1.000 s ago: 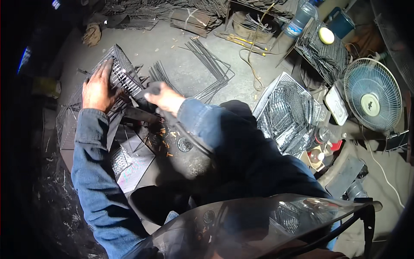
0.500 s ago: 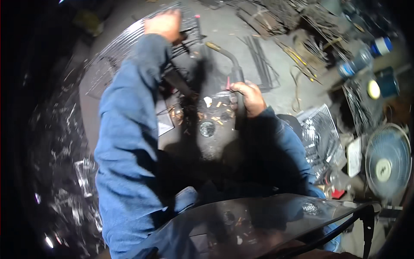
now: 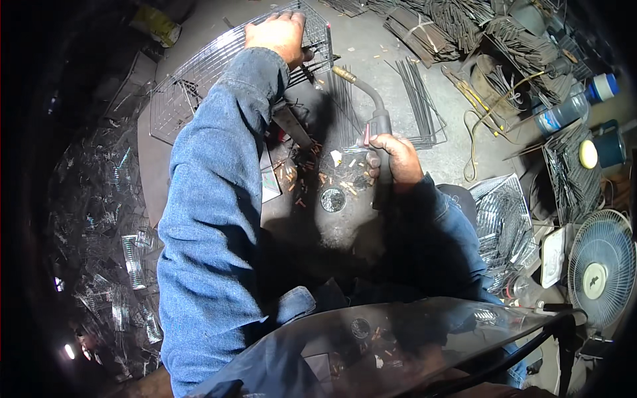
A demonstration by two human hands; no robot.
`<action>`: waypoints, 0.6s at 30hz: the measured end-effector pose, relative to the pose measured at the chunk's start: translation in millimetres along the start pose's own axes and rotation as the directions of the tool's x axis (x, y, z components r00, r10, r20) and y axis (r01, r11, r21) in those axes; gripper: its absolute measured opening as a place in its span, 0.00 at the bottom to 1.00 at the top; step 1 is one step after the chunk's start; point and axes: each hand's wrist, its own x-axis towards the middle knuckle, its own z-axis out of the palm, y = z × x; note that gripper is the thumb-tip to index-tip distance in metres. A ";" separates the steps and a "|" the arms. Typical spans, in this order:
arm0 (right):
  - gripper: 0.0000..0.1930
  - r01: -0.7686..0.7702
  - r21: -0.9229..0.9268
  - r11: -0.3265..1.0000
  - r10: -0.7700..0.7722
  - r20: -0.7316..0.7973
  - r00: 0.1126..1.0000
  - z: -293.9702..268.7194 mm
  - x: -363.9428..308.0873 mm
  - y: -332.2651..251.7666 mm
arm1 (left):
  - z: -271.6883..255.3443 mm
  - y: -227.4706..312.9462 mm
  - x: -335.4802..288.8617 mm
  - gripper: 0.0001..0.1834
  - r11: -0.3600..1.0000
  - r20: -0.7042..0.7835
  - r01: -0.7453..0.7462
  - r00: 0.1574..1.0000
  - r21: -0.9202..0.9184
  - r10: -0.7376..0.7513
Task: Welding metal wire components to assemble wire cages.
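My left hand (image 3: 275, 34) grips a wire basket (image 3: 219, 63) of thin metal rods, its fingers over the far edge near the right-hand corner. Wrapped in my right hand (image 3: 398, 161) is the dark handle of a welding torch (image 3: 381, 121) with a red trigger. The torch's bent neck points up and left, and its brass-coloured nozzle (image 3: 344, 73) ends close beside the basket's right side. Whether the tip touches the wire I cannot tell. A metal block or fixture (image 3: 292, 126) stands in shadow beneath my left wrist.
Loose rods (image 3: 415, 93) lie right of the torch, and cigarette butts (image 3: 345, 188) litter the surface around a small round dish (image 3: 332, 199). Pliers (image 3: 472, 99), rod bundles (image 3: 458, 16), bottles (image 3: 563, 114) and a fan (image 3: 599, 272) stand to the right. A dark visor (image 3: 398, 338) crosses the bottom.
The whole view has shifted, so hands, basket and torch appear slightly further right and lower. Both hands keep their holds; the torch nozzle stays near the basket's corner.
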 end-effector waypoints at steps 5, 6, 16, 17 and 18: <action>0.12 0.030 -0.010 1.000 -0.030 -0.038 0.999 4.5 0.0 -0.1 | 0.4 0.5 -0.2 0.44 0.999 0.006 0.034 0.999 0.043 -0.034; 0.12 0.025 -0.019 1.000 -0.025 -0.037 0.999 5.2 0.1 -0.2 | 0.5 0.5 0.2 0.44 1.000 -0.007 0.002 1.000 -0.008 -0.002; 0.12 -0.043 0.150 0.988 0.025 0.120 0.992 0.1 2.9 -0.5 | -1.7 -1.1 2.9 0.40 0.999 0.057 0.035 0.998 -0.019 -0.034; 0.12 -0.039 0.144 0.989 0.033 0.043 0.999 -0.9 2.7 -1.4 | -2.8 -1.0 2.8 0.36 0.999 0.054 0.034 0.998 -0.036 -0.032; 0.12 -0.046 0.116 0.992 0.041 0.048 0.998 -0.9 2.8 -1.9 | -3.6 -0.7 2.2 0.32 0.998 0.050 0.034 0.998 -0.053 -0.031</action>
